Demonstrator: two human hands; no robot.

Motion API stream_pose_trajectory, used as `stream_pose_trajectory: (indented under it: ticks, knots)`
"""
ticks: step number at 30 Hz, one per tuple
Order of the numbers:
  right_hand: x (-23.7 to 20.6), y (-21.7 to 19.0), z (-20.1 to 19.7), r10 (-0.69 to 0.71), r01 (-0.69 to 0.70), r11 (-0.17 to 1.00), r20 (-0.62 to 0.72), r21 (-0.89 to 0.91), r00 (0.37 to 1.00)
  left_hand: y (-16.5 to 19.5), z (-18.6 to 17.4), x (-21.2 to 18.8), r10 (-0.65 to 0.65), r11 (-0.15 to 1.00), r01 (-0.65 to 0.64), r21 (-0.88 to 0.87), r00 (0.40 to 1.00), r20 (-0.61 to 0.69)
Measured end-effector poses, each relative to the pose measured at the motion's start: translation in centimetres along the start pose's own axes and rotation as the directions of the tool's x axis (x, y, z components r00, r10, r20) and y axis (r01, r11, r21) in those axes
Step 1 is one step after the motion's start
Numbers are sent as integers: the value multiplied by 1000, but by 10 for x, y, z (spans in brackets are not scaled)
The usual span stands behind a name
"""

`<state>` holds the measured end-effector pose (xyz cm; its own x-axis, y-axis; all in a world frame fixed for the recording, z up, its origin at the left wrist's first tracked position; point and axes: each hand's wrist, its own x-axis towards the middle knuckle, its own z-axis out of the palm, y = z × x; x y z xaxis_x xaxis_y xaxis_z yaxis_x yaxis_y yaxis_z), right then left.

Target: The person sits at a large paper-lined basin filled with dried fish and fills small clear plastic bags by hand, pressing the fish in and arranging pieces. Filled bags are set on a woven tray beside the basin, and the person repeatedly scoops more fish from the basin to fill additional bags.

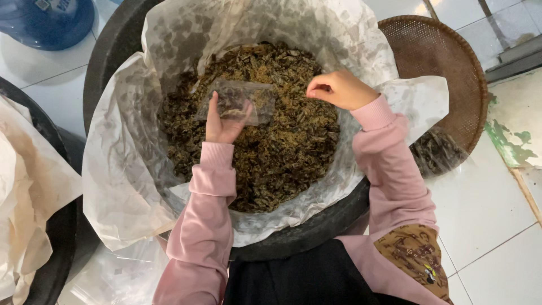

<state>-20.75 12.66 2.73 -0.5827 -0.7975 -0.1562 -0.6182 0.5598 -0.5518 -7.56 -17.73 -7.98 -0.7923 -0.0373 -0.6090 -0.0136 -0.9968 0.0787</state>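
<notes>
While the left hand (224, 121) grips a small clear plastic pouch (240, 100) upright over the paper-lined black tub (113, 45), mouth up for filling, the right hand (337, 88) hovers just right, fingertips pinched shut, perhaps on dried leaves (271, 152)

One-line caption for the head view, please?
Left hand holds clear bag over lined tub of dried leaves; right hand pinches.

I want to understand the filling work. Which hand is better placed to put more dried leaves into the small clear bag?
Probably the right hand. Its fingers are pinched, free, beside the small clear bag, above the dried leaves. The left hand is busy holding the bag.
</notes>
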Motion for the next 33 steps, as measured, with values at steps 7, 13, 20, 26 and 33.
stream_pose_trajectory:
  ticks: [7,13,20,26,33]
  knots:
    - [0,67,69,363,-293,922,300,-253,882,7,2,-4,-6,997,9,-79,999,38]
    - [30,75,70,552,-487,769,47,-414,832,13,9,-6,-17,992,21,-121,999,31]
    - [67,63,36,511,-564,826,-441,13,738,16,4,-6,-15,985,23,-169,999,47]
    - [66,40,57,503,-549,830,-292,-100,813,24,1,-10,18,987,-13,-158,999,29]
    - [41,50,87,581,-596,738,-151,-317,800,22,0,-10,3,991,3,-131,999,40]
